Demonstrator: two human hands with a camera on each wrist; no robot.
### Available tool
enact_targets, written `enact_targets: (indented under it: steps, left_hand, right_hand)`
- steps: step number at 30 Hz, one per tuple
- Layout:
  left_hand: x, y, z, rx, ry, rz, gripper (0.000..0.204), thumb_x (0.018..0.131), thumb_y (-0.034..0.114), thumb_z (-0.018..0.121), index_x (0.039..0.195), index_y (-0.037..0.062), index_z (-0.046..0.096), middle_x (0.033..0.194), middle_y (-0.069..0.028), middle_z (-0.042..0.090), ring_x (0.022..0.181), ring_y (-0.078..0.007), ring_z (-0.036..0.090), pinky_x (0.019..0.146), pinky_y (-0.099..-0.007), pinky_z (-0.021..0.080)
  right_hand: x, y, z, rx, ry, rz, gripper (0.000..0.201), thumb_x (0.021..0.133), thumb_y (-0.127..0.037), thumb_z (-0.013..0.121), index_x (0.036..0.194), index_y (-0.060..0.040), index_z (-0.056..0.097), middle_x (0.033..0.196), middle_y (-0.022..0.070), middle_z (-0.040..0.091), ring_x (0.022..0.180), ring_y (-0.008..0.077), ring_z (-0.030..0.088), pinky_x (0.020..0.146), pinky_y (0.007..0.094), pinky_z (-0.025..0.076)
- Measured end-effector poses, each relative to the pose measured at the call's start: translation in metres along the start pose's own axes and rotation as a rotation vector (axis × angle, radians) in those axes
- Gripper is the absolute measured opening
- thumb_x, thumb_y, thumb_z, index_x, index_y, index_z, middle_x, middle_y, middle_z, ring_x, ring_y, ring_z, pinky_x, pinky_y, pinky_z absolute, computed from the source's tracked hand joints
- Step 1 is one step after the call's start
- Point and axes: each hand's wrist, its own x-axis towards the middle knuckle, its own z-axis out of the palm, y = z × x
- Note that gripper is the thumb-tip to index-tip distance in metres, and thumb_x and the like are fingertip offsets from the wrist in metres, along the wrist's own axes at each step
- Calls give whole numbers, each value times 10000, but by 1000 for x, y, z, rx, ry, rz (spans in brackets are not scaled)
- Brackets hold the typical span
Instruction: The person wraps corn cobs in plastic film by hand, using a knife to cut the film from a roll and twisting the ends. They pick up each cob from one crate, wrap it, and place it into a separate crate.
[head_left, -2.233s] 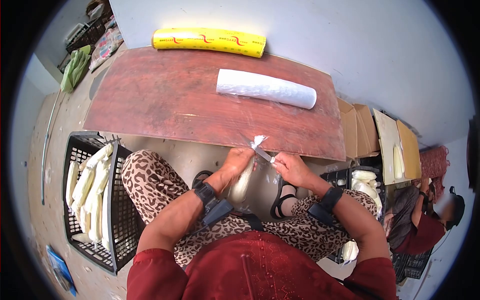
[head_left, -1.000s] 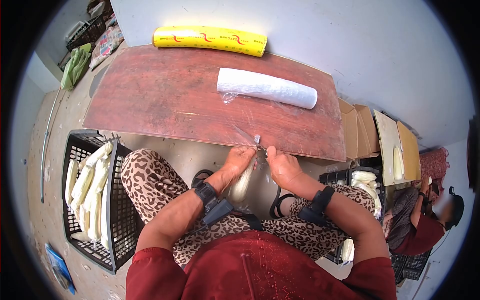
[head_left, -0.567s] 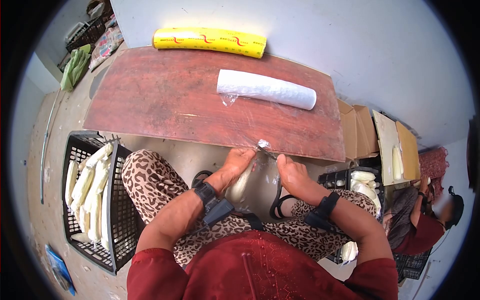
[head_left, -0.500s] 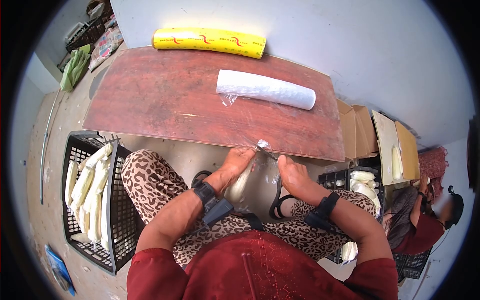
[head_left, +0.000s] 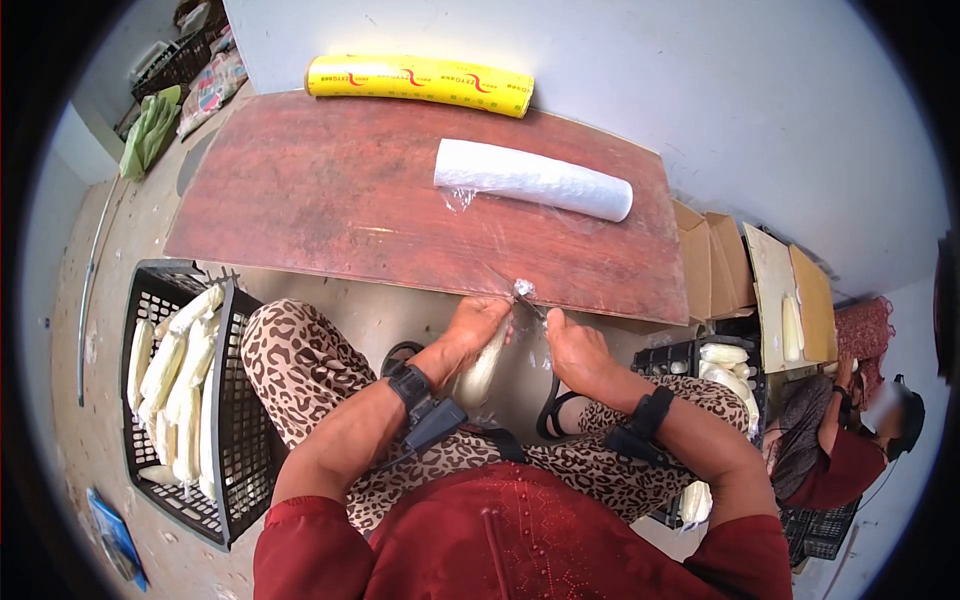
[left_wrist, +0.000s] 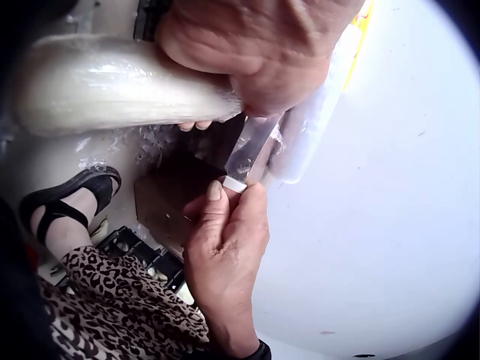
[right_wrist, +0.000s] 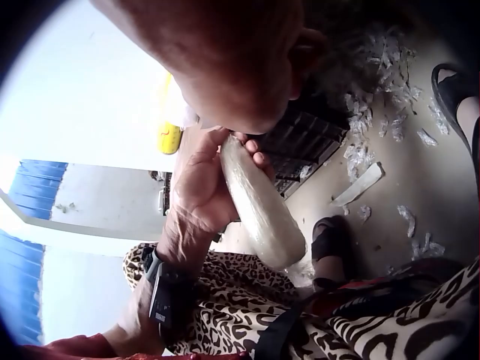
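Observation:
At the table's front edge the left hand (head_left: pixel 480 326) grips the narrow end of a pale corn cob in clear film (head_left: pixel 482 372); the wrapped cob (right_wrist: pixel 262 206) hangs below its fingers in the right wrist view. The right hand (head_left: pixel 580 352) holds a knife by its handle. In the left wrist view the knife's blade (left_wrist: pixel 250 146) reaches from the right hand (left_wrist: pixel 229 247) up to the left hand (left_wrist: pixel 262 52), beside the cob's end. A twisted tuft of film (head_left: pixel 523 288) sticks out above the left hand. The right hand's fingertips are hidden in the right wrist view.
On the red table (head_left: pixel 300 190) lie a white film roll (head_left: pixel 535 180) and a yellow roll (head_left: pixel 420 84). A black crate (head_left: pixel 250 400) of wrapped cobs stands left, another crate (head_left: pixel 683 355) right. Film scraps (right_wrist: pixel 360 112) litter the floor. Another person (head_left: pixel 845 440) sits far right.
The knife and right hand have moved about at the tuft, toward the left hand and back slightly right. The left hand still grips the cob. Loose film now shows below the white roll.

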Motion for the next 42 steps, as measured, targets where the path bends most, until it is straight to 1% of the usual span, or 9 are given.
enact_targets:
  steps: [2, 5, 10, 14, 23, 31, 34, 38, 42]
  left_hand:
    - [2, -2, -1, -18, -2, 5, 263, 931, 229, 551, 781, 16, 587, 686, -76, 595, 582, -163, 584, 538, -287, 492]
    - [4, -4, 1, -53, -10, 7, 233, 919, 194, 540, 788, 7, 587, 703, -79, 594, 597, -165, 587, 554, -289, 498]
    - [-1, -5, 7, -65, -33, 5, 189, 901, 142, 500, 797, 6, 581, 709, -79, 587, 594, -171, 579, 565, -295, 505]
    - [-4, -1, 8, -86, -50, -17, 194, 909, 151, 491, 802, 12, 575, 712, -84, 589, 586, -174, 575, 564, -300, 509]
    - [-7, 2, 13, -76, -1, -10, 201, 914, 154, 484, 796, 8, 557, 694, -94, 574, 578, -183, 569, 548, -302, 504]
    - [-12, 5, 18, -117, 32, -21, 215, 925, 173, 483, 807, 9, 556, 694, -101, 575, 576, -186, 568, 538, -306, 497]
    - [-18, 6, 17, -109, 5, -47, 213, 922, 175, 483, 812, 10, 561, 700, -104, 582, 575, -185, 569, 540, -307, 496]
    - [-44, -8, 18, 44, -165, -58, 209, 907, 168, 473, 810, 10, 571, 715, -85, 588, 596, -179, 573, 570, -304, 504]
    - [-38, -9, 12, -4, -92, -43, 201, 899, 150, 471, 795, 10, 571, 721, -87, 582, 624, -182, 578, 600, -302, 514]
  right_hand:
    - [2, -3, 1, -24, -16, -17, 210, 813, -18, 523, 965, 9, 379, 873, 277, 609, 766, 471, 610, 671, 536, 485]
    - [5, -6, 12, -73, -29, 5, 173, 827, -28, 495, 961, 4, 390, 882, 255, 623, 780, 430, 644, 673, 505, 516]
    - [17, -11, 3, -63, -43, -10, 192, 814, -8, 515, 952, 18, 384, 882, 277, 615, 803, 439, 643, 695, 499, 520]
    - [19, -13, 0, -54, -24, -18, 206, 801, 8, 529, 953, 19, 390, 890, 286, 614, 810, 443, 642, 705, 497, 519]
    - [21, -10, 3, -100, 30, -43, 174, 819, -20, 517, 950, 18, 410, 859, 269, 626, 782, 416, 660, 649, 470, 537]
    - [22, -11, 3, -142, 17, -36, 194, 827, -40, 544, 968, 11, 420, 906, 255, 631, 801, 385, 673, 666, 436, 552]
    - [22, -11, 4, -157, 17, -32, 199, 829, -45, 549, 969, 11, 420, 911, 252, 631, 805, 381, 675, 669, 433, 553]
    - [24, -10, 3, -168, 3, -35, 195, 831, -42, 544, 970, 13, 419, 912, 253, 630, 817, 381, 673, 670, 429, 553]
    - [24, -8, -1, -124, -9, -16, 193, 827, -47, 543, 973, 2, 426, 883, 256, 636, 827, 398, 662, 686, 460, 538]
